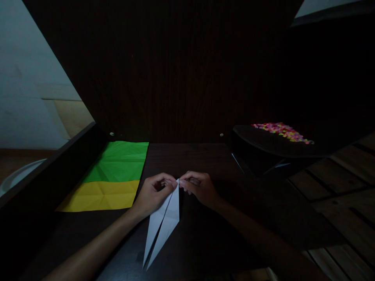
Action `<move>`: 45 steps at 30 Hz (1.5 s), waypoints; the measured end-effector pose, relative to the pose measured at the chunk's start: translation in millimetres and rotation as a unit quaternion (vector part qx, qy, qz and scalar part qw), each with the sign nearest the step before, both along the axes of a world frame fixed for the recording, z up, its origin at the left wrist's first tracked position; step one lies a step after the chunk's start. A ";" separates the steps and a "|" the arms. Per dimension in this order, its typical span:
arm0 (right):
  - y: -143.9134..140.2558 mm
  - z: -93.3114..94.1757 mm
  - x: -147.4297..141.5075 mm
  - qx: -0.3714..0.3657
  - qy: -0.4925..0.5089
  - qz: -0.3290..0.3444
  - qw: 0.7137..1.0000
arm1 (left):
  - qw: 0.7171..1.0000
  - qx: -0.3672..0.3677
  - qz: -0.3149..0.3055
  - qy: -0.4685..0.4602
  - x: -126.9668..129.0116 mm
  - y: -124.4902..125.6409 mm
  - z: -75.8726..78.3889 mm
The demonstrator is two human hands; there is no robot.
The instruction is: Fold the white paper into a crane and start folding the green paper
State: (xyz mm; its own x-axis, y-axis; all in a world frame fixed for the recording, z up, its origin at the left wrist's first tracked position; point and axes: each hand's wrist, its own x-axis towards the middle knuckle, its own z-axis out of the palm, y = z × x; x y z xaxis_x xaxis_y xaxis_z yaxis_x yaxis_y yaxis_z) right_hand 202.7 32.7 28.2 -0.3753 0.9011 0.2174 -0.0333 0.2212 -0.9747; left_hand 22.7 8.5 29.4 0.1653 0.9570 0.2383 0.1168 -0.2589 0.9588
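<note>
Head view: both hands' fingers pinch the white folded paper (164, 218); green sheet (120, 162), yellow sheet (102, 196) lie left.

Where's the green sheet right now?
The green sheet lies flat on the dark table, far left of the hands, its near edge under the yellow sheet.

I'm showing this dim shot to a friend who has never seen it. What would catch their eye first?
Probably the folded white paper, a long narrow pointed shape in the middle of the dark table, pinched at its top by the left hand and the right hand. Next, the green sheet and yellow sheet lying at left.
</note>
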 end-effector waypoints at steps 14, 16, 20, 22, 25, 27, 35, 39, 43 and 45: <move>-2.5 -0.4 -2.2 0.062 -0.071 0.054 0.994 | 0.996 0.018 0.085 -0.017 -3.7 4.1 2.9; -0.7 -1.2 -0.8 0.084 -0.093 0.039 0.991 | 0.997 0.012 0.068 -0.028 -3.9 5.1 3.6; 5.2 -3.7 4.4 0.101 -0.120 0.008 0.988 | 1.000 0.007 0.029 -0.002 -6.8 6.6 3.4; 7.1 -4.2 6.2 0.111 -0.126 0.002 0.986 | 0.999 0.013 0.025 0.040 -8.9 7.1 2.3; 7.0 -4.2 6.3 0.135 -0.131 0.000 0.982 | 0.996 0.028 0.032 0.079 -10.5 6.5 0.6; 5.9 -4.2 5.1 0.148 -0.131 -0.001 0.980 | 0.995 0.040 0.036 0.088 -10.4 5.3 0.3; 7.2 -4.0 4.6 0.154 -0.125 -0.021 0.980 | 0.996 0.029 0.020 0.085 -10.8 5.9 -0.9; 9.9 -5.2 6.9 0.156 -0.118 -0.031 0.980 | 0.994 0.014 0.005 0.109 -12.4 6.3 -2.7; 10.1 -6.2 7.1 0.147 -0.111 -0.034 0.982 | 0.993 0.004 0.003 0.119 -11.9 5.6 -4.0; 9.7 -6.0 6.6 0.139 -0.108 -0.032 0.984 | 0.994 -0.004 0.005 0.112 -11.5 5.8 -4.8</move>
State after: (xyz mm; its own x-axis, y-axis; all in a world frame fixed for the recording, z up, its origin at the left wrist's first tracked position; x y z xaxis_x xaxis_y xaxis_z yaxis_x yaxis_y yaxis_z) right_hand 209.4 42.4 22.2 -0.3842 0.8412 0.3804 0.1908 0.4755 -0.8588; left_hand 11.2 14.3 24.6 0.2044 0.9605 0.1891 0.3291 -0.2493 0.9108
